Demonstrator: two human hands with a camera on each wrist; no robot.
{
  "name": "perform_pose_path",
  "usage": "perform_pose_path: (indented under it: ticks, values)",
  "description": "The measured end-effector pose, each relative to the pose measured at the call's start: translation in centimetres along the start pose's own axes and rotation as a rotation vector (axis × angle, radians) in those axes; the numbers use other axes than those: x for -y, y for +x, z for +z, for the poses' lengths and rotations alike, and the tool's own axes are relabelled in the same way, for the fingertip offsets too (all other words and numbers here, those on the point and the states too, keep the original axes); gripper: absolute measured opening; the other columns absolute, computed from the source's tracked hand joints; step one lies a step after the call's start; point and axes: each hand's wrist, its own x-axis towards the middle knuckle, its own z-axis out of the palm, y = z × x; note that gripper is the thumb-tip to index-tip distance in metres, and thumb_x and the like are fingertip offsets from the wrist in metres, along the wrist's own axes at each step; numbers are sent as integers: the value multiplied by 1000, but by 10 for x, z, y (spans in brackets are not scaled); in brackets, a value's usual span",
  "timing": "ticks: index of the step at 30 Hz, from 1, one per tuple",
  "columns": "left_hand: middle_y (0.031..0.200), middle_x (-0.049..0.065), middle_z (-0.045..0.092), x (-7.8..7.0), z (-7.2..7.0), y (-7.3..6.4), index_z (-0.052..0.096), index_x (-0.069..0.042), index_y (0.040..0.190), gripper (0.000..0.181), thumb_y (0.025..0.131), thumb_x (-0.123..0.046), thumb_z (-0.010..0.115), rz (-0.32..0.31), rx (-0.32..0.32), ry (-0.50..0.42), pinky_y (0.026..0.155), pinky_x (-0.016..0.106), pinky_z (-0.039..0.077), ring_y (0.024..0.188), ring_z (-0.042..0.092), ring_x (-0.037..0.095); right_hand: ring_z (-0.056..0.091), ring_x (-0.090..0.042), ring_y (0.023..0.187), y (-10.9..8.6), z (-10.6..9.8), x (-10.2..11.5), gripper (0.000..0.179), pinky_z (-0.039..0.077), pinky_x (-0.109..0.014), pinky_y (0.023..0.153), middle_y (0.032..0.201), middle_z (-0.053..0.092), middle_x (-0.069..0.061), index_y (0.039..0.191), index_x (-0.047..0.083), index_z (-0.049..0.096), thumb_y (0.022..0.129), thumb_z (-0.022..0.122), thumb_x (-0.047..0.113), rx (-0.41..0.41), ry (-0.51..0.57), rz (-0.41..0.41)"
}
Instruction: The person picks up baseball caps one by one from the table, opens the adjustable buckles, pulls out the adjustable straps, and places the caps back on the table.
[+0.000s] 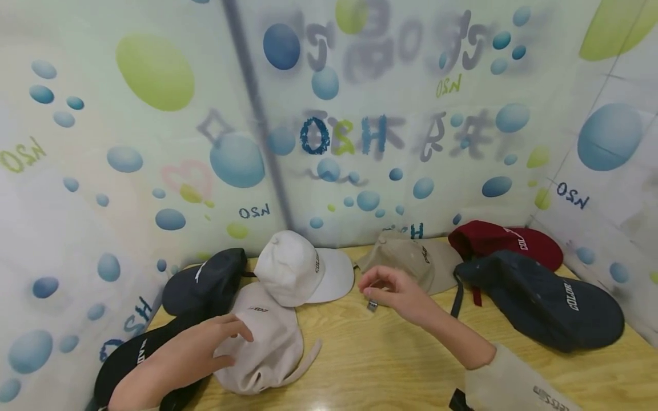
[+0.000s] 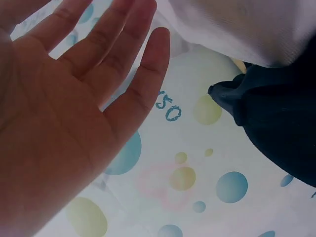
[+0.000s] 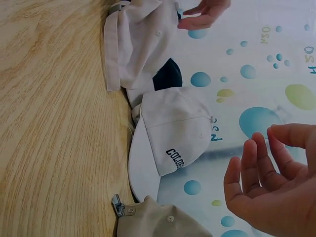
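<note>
My left hand (image 1: 187, 345), fingers loosely bent and holding nothing, overlaps the black cap (image 1: 123, 362) and the edge of the pale pinkish cap (image 1: 264, 342) in the head view. Its palm (image 2: 54, 128) fills the left of the left wrist view, with a dark navy cap (image 2: 281, 113) opposite. Beside the khaki cap (image 1: 444, 265), my right hand (image 1: 398, 291) hovers with bent fingers and nothing in them. Just below that hand shows a metal strap buckle (image 1: 372, 305). The right wrist view has those relaxed fingers (image 3: 249, 173) across from the white cap (image 3: 173, 131).
A white cap (image 1: 290, 268) and a dark navy cap (image 1: 205, 282) sit at the back left of the wooden table (image 1: 370, 365). To the right, a dark blue cap (image 1: 545, 302) lies in front of a red cap (image 1: 519, 245). Bubble-printed sheeting (image 1: 360, 97) closes off the back and sides.
</note>
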Motion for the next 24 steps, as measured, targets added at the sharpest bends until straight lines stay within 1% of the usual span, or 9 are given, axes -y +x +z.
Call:
perform_pose_path:
  ticks: [2,4,7,10,12,16,18,20,24]
  values:
    - [104,-10,59,2,4,-1,65,-31,100,30,81,-13,81,0,3,15,76,31,54,90,55,11,60,-24,102,0,-1,-1,21,51,-26,86,110,65,-17,112,-2,63,100,59,15,-1,3,0]
    - [100,-12,56,3,8,-2,64,-32,97,31,80,-13,81,24,-22,59,74,30,54,88,53,8,60,-23,102,-1,-2,-1,20,51,-26,86,110,65,-18,111,-2,63,100,59,15,-4,2,2]
    - [92,-16,54,3,15,-2,61,-31,93,29,81,-13,80,77,-77,119,70,26,51,82,51,3,60,-23,102,-2,-3,-3,20,51,-27,85,111,65,-18,111,-1,63,101,59,15,-7,0,2]
    - [88,-16,51,1,20,-1,60,-31,88,28,82,-11,79,90,-104,150,67,24,48,77,48,1,60,-23,103,-2,-4,-3,20,51,-27,85,111,65,-17,111,0,64,100,59,16,-9,-1,-1]
    - [87,-15,48,0,23,0,59,-30,87,29,81,-9,79,63,-104,154,66,24,46,77,46,3,60,-24,103,-1,-4,-3,20,52,-27,84,111,65,-18,111,-1,64,100,59,16,-6,3,-7]
    - [84,-12,47,-4,27,2,57,-27,86,31,81,-7,80,-39,-96,135,67,25,47,76,45,7,59,-24,103,-2,-5,-2,21,52,-27,83,111,65,-17,111,-2,63,100,59,16,-3,19,-8]
    - [82,-11,47,-4,27,2,57,-26,85,30,82,-6,79,-55,-96,123,67,25,47,72,45,6,60,-24,102,-2,-6,-2,20,52,-28,81,110,65,-18,111,-2,63,100,59,15,-3,27,-4]
    - [81,-11,47,-4,27,2,57,-26,85,29,82,-5,78,-38,-98,111,65,24,47,70,45,5,59,-24,102,-4,-7,-3,19,52,-29,81,111,64,-19,110,-1,63,100,59,15,-3,35,1]
    - [83,-13,49,-4,19,0,58,-26,86,26,85,-7,75,68,-111,92,65,23,49,71,46,1,59,-24,101,-6,-8,-3,18,52,-29,81,112,63,-24,110,0,63,101,58,15,1,44,8]
